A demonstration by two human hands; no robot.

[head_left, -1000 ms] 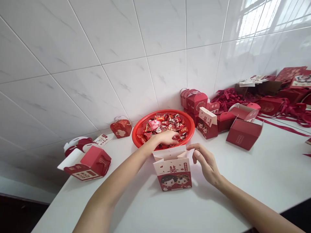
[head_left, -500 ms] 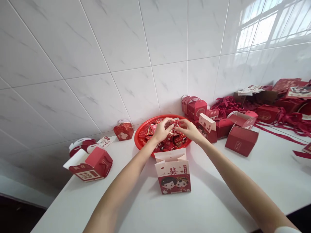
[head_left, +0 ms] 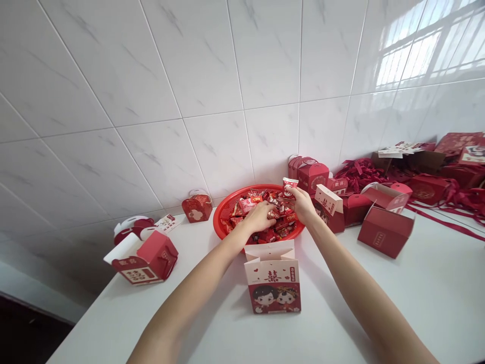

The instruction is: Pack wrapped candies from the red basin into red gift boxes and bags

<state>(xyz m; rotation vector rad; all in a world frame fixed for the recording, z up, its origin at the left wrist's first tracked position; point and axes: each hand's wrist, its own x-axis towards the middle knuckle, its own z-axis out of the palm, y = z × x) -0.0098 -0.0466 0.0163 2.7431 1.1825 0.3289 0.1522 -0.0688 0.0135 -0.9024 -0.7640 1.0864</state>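
Observation:
A red plastic basket (head_left: 219,215) full of wrapped candies (head_left: 248,204) stands against the tiled wall. My left hand (head_left: 259,217) reaches down into it, fingers curled round a red wrapped candy (head_left: 272,215) among the others. At the basket's right side, my right hand (head_left: 303,205) is raised a little above the pile and pinches a red and white candy packet (head_left: 290,186) upright between thumb and fingers. Just in front of the basket, a red and white gift box (head_left: 273,285) with two cartoon faces stands upright, its top flaps open.
On the left are an open red box (head_left: 151,258), a small closed box (head_left: 197,206) and a printed card (head_left: 166,224). Several red boxes (head_left: 312,177) cluster right of the basket, with an open one (head_left: 385,231) nearer me. Dark red ribbons (head_left: 359,173) lie heaped behind.
My hands were together over the basket at one packet. Now they are apart: the right has moved slightly right holding the packet, and the left has lowered into the candies.

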